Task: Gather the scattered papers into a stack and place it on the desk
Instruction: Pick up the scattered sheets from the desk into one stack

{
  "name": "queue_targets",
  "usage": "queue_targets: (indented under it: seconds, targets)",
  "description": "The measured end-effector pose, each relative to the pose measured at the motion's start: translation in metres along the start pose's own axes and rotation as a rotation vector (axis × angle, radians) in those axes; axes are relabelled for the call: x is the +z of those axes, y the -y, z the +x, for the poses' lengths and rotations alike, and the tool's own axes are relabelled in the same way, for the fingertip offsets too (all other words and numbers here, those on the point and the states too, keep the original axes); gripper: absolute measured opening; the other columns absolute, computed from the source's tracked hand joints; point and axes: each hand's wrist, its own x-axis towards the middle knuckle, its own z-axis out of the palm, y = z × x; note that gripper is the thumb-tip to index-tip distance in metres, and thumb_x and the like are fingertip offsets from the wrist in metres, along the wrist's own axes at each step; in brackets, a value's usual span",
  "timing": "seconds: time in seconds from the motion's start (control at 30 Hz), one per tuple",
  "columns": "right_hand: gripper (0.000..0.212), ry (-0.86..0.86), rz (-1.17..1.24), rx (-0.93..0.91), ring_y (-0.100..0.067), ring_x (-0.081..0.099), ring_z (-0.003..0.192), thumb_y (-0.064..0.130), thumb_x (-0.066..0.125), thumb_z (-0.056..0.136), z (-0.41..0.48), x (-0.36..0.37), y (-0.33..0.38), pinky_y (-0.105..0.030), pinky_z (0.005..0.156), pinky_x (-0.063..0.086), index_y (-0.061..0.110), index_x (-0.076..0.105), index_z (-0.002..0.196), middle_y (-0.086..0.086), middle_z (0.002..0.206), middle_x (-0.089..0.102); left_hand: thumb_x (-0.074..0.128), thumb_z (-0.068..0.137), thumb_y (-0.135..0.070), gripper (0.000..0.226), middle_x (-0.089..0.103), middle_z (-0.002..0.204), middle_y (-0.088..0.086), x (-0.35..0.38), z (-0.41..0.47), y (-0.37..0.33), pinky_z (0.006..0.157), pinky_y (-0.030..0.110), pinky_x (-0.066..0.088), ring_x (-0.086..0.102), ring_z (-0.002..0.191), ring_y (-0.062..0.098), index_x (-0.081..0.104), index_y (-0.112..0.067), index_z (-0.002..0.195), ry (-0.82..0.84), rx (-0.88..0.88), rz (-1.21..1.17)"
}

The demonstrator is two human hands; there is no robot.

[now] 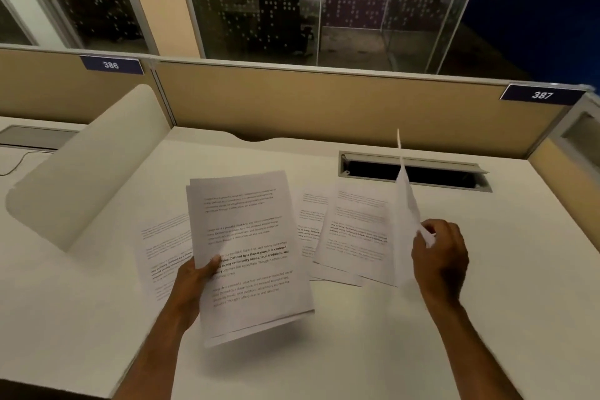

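Two hands busy | head: my left hand (194, 273) clamps stack (246, 253) above desk (373, 334), thumb on top to keep sheets squared | right hand (440, 256) pinches sheet (406, 201) edge-up right of stack, ready to add | loose papers (350, 230) lie between them, one more left of stack.

The desk (324, 351) looks smooth, matt white laminate. On it lie thin matt printed papers (354, 230). Behind the desk, the partition (324, 101) looks like tan cloth, framed in metal.

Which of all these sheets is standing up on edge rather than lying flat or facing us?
The sheet pinched in the right hand. It is seen nearly edge-on, rising upward, while the left hand's bundle faces the camera and the rest lie flat on the desk.
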Motion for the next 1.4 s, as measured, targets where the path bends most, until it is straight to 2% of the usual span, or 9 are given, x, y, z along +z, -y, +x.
queue_targets:
  seconds: [0.17,0.33,0.43,0.5,0.67,0.8,1.0,1.23,1.4]
  targets:
    - [0.023,0.369,-0.293,-0.121,-0.036,0.068,0.090,-0.004,0.074,0.078,-0.052,0.023,0.000,-0.044,0.067,0.063,0.005,0.073,0.099,-0.017,0.101,0.068,0.072,0.084,-0.025,0.038,0.081,0.106,0.016,0.003,0.006,-0.004,0.068,0.050,0.065,0.078,0.090,0.039,0.068,-0.015,0.121,0.025,0.004,-0.001]
    - [0.033,0.582,-0.454,-0.285,-0.025,0.062,0.048,-0.006,0.091,0.043,-0.107,0.044,0.005,-0.031,0.033,0.050,0.008,0.073,0.067,-0.012,0.069,0.065,0.072,0.083,-0.027,0.040,0.080,0.106,0.018,-0.003,0.007,0.002,0.070,0.054,0.065,0.078,0.090,0.041,0.068,-0.014,0.120,0.019,-0.003,0.007]
    - [0.035,0.759,-0.479,-0.219,-0.023,0.069,0.070,0.032,0.091,0.064,-0.125,0.056,0.008,-0.031,0.052,0.058,0.011,0.074,0.086,-0.010,0.092,0.068,0.077,0.084,-0.025,0.036,0.080,0.104,0.018,-0.007,0.007,0.006,0.068,0.053,0.065,0.079,0.087,0.040,0.069,-0.015,0.117,0.022,-0.013,0.009]
    - [0.059,0.857,-0.416,-0.048,-0.024,0.066,0.102,0.064,0.059,0.086,-0.128,0.065,0.001,-0.031,0.079,0.054,0.014,0.068,0.117,-0.006,0.119,0.061,0.078,0.084,-0.025,0.037,0.080,0.105,0.019,-0.008,0.008,0.007,0.070,0.055,0.065,0.078,0.088,0.041,0.068,-0.014,0.118,0.028,-0.015,0.010]
    - [0.042,0.473,-0.169,0.403,-0.036,0.062,0.108,0.042,0.059,0.095,-0.071,0.054,-0.043,-0.042,0.085,0.054,0.010,0.067,0.120,-0.016,0.117,0.062,0.078,0.084,-0.027,0.038,0.080,0.106,0.018,-0.006,0.010,0.007,0.071,0.056,0.065,0.078,0.088,0.041,0.067,-0.014,0.119,0.027,-0.014,0.017]
    - [0.066,0.587,-0.410,0.752,-0.043,0.046,0.122,0.042,0.072,0.086,-0.032,0.043,-0.088,-0.055,0.099,0.043,0.005,0.050,0.134,-0.025,0.132,0.047,0.070,0.084,-0.026,0.036,0.080,0.106,0.019,-0.003,0.012,0.007,0.076,0.061,0.063,0.077,0.090,0.043,0.067,-0.014,0.118,0.019,-0.022,0.019]
    - [0.052,0.633,-0.111,0.902,-0.043,0.063,0.109,0.024,0.081,0.081,-0.023,0.048,-0.111,-0.055,0.100,0.049,-0.001,0.063,0.122,-0.024,0.118,0.068,0.067,0.091,-0.021,0.026,0.079,0.106,0.021,0.002,0.018,0.007,0.080,0.063,0.061,0.077,0.089,0.044,0.069,-0.015,0.115,-0.006,-0.038,0.024]
    - [0.036,0.490,0.419,0.837,-0.038,0.070,0.101,0.018,0.080,0.082,0.023,0.067,-0.091,-0.054,0.096,0.055,0.002,0.071,0.113,-0.021,0.111,0.074,0.068,0.089,-0.025,0.033,0.080,0.106,0.021,0.003,0.030,-0.002,0.081,0.066,0.059,0.076,0.092,0.047,0.068,-0.014,0.120,-0.035,-0.031,0.036]
    - [0.050,0.500,0.145,0.814,-0.042,0.067,0.105,0.026,0.083,0.079,0.044,0.120,-0.069,-0.051,0.093,0.056,-0.006,0.068,0.115,-0.026,0.118,0.070,0.067,0.090,-0.023,0.035,0.079,0.108,0.022,0.001,0.036,-0.005,0.080,0.064,0.061,0.076,0.093,0.047,0.066,-0.011,0.123,-0.054,-0.041,0.036]
